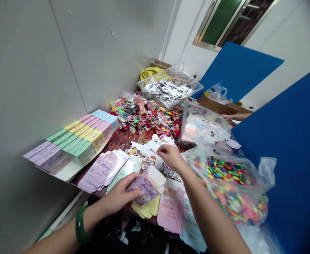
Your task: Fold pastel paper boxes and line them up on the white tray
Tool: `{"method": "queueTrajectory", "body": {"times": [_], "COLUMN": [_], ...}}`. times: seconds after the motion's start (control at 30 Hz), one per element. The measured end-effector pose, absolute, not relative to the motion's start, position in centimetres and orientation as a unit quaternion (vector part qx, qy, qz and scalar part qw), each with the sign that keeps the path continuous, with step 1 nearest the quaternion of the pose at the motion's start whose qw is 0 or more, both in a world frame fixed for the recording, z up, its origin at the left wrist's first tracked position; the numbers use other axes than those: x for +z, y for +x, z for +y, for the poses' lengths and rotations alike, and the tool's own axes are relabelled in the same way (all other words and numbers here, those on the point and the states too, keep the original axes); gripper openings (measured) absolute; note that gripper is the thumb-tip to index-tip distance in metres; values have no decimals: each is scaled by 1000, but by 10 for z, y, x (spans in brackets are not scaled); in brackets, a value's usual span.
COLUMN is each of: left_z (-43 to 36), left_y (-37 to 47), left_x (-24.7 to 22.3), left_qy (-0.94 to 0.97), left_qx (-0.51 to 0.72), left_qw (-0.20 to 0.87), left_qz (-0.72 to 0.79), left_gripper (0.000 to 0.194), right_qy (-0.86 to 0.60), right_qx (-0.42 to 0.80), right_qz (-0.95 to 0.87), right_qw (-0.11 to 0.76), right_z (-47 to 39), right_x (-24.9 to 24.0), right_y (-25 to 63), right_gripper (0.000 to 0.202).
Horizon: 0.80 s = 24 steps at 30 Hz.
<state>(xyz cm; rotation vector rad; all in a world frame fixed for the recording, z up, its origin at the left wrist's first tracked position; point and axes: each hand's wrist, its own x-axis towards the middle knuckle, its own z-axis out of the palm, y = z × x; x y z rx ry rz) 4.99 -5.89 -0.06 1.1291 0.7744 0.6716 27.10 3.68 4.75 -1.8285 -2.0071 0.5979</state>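
My left hand (127, 194), with a green bangle on its wrist, is closed around a small purple carton (144, 188). The carton is folded up, with white flaps standing open at its top. My right hand (170, 156) is raised above the table, thumb and fingers pinched together; whatever they hold, if anything, is too small to make out. Under and beside it lie loose cut-out stickers (147, 162) and white paper pieces. Flat purple cartons (106, 167), a green one (125, 171), yellow ones (147, 209) and pink ones (169, 208) lie along the near edge.
Folded cartons in pastel rows stand on a white tray (67, 173) at left. Small trinkets (152, 114) are heaped at the back, below a clear bin (197, 86). Bags of colourful pieces (226, 171) sit at right, beside blue panels (284, 141). Another person's hand (229, 116) reaches in there.
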Motion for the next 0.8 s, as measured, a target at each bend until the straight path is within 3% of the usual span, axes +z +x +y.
{"method": "queueTrajectory", "body": {"times": [0.13,0.3,0.47,0.8], "left_z": [-65,-65,-64,-57], "left_y": [46,41,37,42], "left_x": [-4,-7,-10,-16], "left_qy": [507,501,504,480], "left_qx": [301,313,313,328], "left_qw": [732,732,721,708], "left_qz": [341,339,360,402], "left_gripper": [36,37,36,39], "right_qy": [-680,-701,-704,-693], "right_qx": [205,195,212,271], "right_qz": [-701,-684,-671,-604], "right_qw": [66,50,92,285], "right_z": [48,51,57,55], "right_x": [8,-17,-17,14], "right_y": [250,236,248,295], "right_gripper": [9,26,4,20]}}
